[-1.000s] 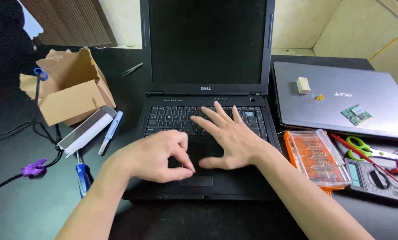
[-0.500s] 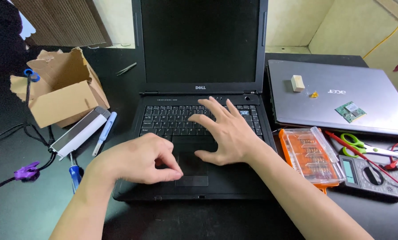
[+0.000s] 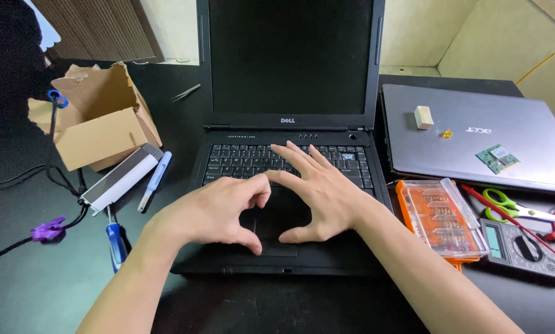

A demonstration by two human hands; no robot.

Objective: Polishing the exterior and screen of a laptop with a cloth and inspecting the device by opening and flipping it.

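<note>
1. My left hand [image 3: 212,213] rests on the palm rest of the open black laptop [image 3: 288,185], fingers curled loosely with the thumb down by the touchpad [image 3: 277,216]; it grasps nothing.
2. My right hand [image 3: 324,195] lies beside it, fingers spread flat over the lower rows of the keyboard [image 3: 240,159], thumb at the touchpad's lower right; it too holds nothing.
3. The laptop sits mid-table against the near edge, screen dark and upright.
4. Toward the table's left edge lie a torn cardboard box [image 3: 101,120], a white-and-grey flat device [image 3: 121,178], a blue pen-like tool [image 3: 155,173] and a blue-handled screwdriver [image 3: 116,242].
5. Toward the right edge lies a closed silver laptop [image 3: 525,154] carrying a small green circuit board [image 3: 497,158] and a cream block [image 3: 423,117]; nearer me sit an orange bit case [image 3: 441,219], green-handled scissors [image 3: 506,204] and a multimeter [image 3: 525,250] with red leads.
6. Risk, as I judge it: my right forearm passes just beside the bit case, so a wide elbow swing could knock it toward the near edge.
7. Pressing hard with spread fingers could flex or pop a keycap.
8. The black cable at the left could snag if I slide the laptop.
</note>
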